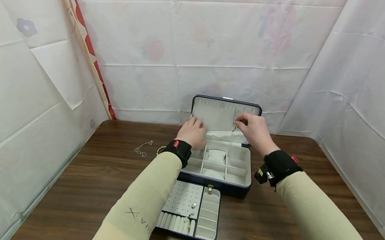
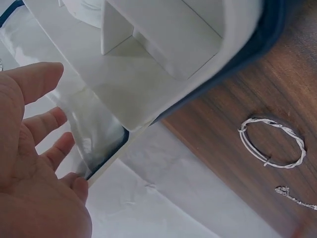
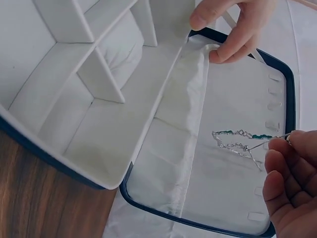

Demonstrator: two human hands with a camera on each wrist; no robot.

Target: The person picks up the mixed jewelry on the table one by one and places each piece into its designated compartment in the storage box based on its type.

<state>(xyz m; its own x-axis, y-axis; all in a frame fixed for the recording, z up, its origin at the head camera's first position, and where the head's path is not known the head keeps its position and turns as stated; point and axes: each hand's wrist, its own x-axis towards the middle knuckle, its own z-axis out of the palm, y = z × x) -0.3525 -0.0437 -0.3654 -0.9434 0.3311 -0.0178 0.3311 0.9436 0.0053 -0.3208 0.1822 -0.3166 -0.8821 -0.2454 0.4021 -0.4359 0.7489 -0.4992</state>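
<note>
A dark blue jewellery box [image 1: 242, 184] stands open on the table, its white-lined lid [image 1: 215, 112] upright. My left hand [image 1: 194, 127] reaches to the lid's left side. Its straight fingers [image 3: 225, 47] touch the top edge of the lid's fabric pocket [image 3: 183, 124]. My right hand [image 1: 242, 122] is at the lid's right side and pinches a thin silver chain with green beads [image 3: 241, 140], which hangs against the lining. In the left wrist view the left hand [image 2: 54, 124] lies spread beside the box's corner.
The box's removed tray [image 1: 190, 211], holding small earrings and ring rolls, lies near the front edge. Left of the box lie a twisted silver bangle [image 2: 271, 142] and a loose chain [image 1: 143, 148]. White sheets wall in the brown table [image 1: 291, 228] on three sides.
</note>
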